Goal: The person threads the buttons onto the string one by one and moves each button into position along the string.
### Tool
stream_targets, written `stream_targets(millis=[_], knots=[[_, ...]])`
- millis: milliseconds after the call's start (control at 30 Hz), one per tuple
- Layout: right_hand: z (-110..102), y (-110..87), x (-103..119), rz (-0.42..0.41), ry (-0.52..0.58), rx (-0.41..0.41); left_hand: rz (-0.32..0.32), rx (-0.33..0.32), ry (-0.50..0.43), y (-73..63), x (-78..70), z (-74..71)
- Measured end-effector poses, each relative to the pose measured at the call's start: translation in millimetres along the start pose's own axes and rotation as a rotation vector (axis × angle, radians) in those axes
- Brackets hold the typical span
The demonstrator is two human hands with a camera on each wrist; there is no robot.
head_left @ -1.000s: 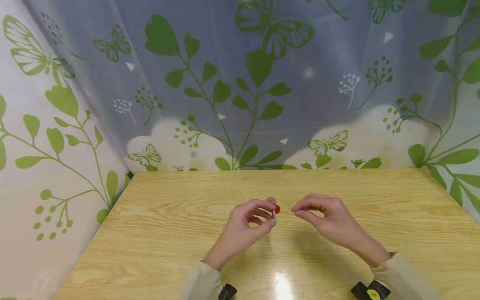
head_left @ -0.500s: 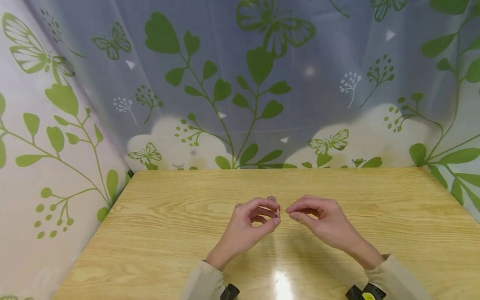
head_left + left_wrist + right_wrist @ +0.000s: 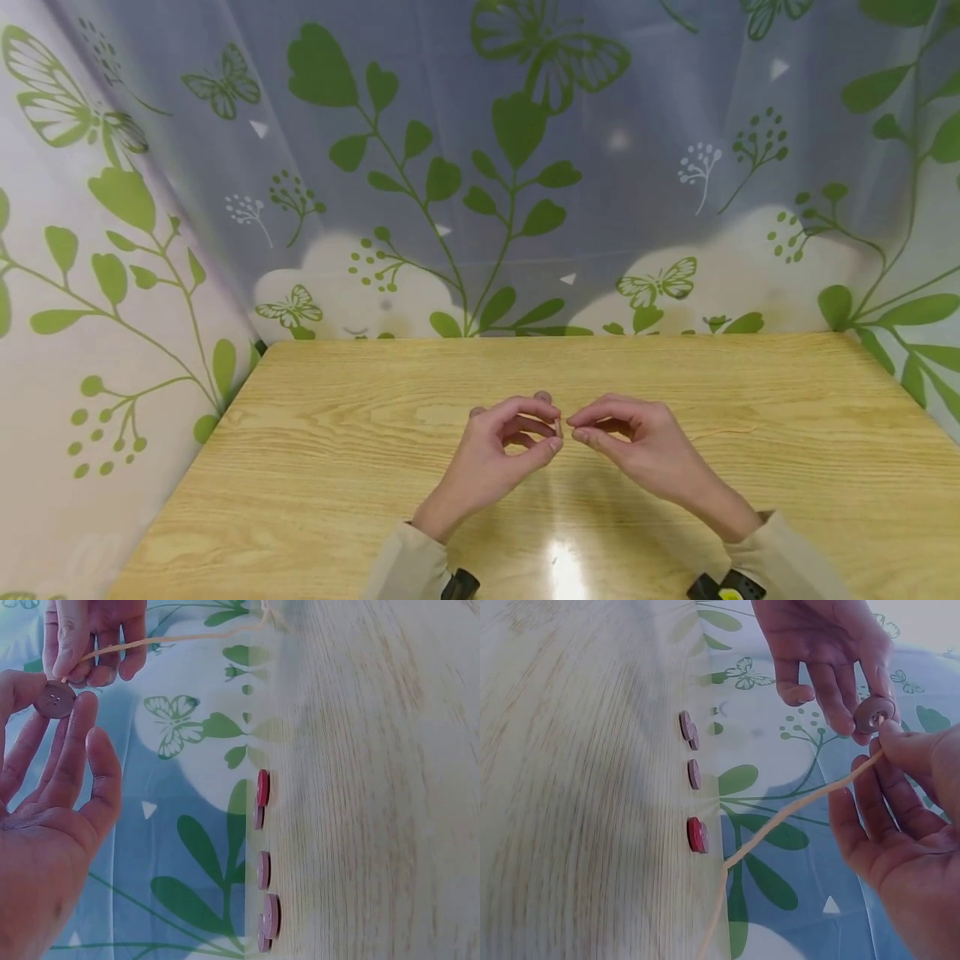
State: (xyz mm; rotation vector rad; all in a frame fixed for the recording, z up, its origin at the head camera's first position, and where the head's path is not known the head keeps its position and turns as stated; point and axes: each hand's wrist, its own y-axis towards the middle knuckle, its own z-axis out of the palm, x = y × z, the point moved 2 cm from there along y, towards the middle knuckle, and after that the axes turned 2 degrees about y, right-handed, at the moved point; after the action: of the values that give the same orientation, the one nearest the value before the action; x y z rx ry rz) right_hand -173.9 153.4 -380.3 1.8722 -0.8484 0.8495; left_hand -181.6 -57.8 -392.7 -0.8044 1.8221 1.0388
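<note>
My left hand (image 3: 491, 446) pinches a brownish-pink button (image 3: 55, 700) at its edge between thumb and finger, above the table. Opposite it, my right hand (image 3: 648, 446) pinches a pale orange cord (image 3: 791, 809) close to its end. In the right wrist view the cord's tip is right at the holes in the button's middle, where the right fingertips cover part of it. From those fingers the cord trails down to the table. The two hands' fingertips nearly meet in the head view.
Beyond the hands, several more buttons lie on the wooden table (image 3: 337, 483): a red button (image 3: 263, 787) and brownish-pink ones, such as a single button (image 3: 694, 774). A patterned curtain (image 3: 420, 167) hangs along the table's back and sides.
My right hand has moved left with the cord, up to the button. The left hand has shifted slightly right, and its fingers now hide the red button in the head view.
</note>
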Motion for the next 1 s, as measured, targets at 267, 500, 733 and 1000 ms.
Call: stream_targets(millis=[267, 500, 733, 1000], knots=[[3.9, 0.8, 3.6, 0.026, -0.066, -0.013, -0.011, 0.002, -0.002, -1.3, -1.5, 1.1], [5.4, 0.6, 2.3, 0.029, -0.071, -0.025, -0.029, 0.004, 0.021, -2.4, -0.6, 1.8], [6.8, 0.4, 1.6, 0.109, -0.039, -0.005, -0.035, -0.003, 0.014, -2.6, -0.8, 2.4], [6.9, 0.4, 2.2, 0.087, -0.102, -0.018, -0.056, -0.006, 0.022, -2.6, 1.1, 3.6]])
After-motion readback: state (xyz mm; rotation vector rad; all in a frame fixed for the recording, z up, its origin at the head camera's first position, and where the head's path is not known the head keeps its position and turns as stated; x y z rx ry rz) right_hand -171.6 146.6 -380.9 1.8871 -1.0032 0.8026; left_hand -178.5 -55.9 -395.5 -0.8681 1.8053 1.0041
